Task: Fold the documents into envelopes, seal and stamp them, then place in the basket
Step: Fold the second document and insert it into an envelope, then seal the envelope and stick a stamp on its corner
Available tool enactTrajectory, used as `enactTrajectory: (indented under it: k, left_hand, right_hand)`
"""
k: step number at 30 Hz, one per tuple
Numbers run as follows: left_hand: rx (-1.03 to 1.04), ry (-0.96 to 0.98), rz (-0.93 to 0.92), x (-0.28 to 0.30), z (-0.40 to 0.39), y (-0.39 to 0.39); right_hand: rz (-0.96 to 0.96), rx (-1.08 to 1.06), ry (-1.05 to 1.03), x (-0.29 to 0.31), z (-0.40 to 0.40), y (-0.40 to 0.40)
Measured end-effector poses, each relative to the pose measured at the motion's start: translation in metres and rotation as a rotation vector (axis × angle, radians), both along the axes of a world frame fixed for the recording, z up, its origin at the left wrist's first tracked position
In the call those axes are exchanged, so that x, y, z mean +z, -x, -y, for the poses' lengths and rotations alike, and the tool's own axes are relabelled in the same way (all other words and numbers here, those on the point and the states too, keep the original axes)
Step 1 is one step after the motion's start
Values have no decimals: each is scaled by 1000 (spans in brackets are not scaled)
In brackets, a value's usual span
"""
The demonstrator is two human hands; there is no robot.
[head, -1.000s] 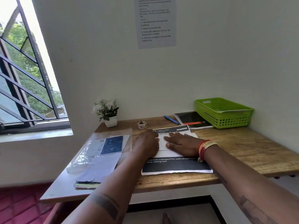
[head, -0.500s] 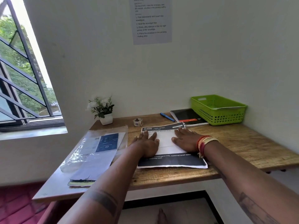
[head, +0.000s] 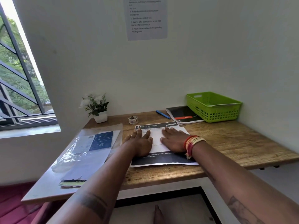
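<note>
A printed document (head: 163, 160) with black bands lies flat in the middle of the wooden desk (head: 234, 143). On top of it is a white folded sheet (head: 156, 139). My left hand (head: 141, 143) presses flat on the sheet's left part, fingers straight and spread. My right hand (head: 174, 139), with red and yellow bangles at the wrist, presses flat on its right part. A green plastic basket (head: 213, 106) stands at the back right, with a white envelope edge showing inside. A small roll of stickers (head: 133, 119) sits just behind the document.
A clear plastic sleeve with blue and white papers (head: 90, 147) lies on the desk's left side. At the back stand a potted white flower (head: 97, 107), a blue pen (head: 163, 114) and a black notebook (head: 183, 115). An instruction sheet (head: 146, 18) hangs on the wall.
Both hands have slid apart from the sheet's middle to its left and right sides, staying flat on it. The view has tilted slightly.
</note>
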State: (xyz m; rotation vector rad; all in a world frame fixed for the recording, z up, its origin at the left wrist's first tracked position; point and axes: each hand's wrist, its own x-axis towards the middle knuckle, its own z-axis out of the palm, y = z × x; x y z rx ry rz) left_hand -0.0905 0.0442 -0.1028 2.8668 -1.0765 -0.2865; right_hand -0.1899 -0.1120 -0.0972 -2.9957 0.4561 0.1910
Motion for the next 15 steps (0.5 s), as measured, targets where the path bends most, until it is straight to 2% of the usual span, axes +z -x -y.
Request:
enactTrajectory:
  k: [12,15]
  left_hand:
    - [0,14,-17,1,-1,1]
    - [-13,-19,-24,8,2,-5]
  right_hand:
    - [-35,-269,15,-3,21,1]
    - [-116,-217,81,25,9,-8]
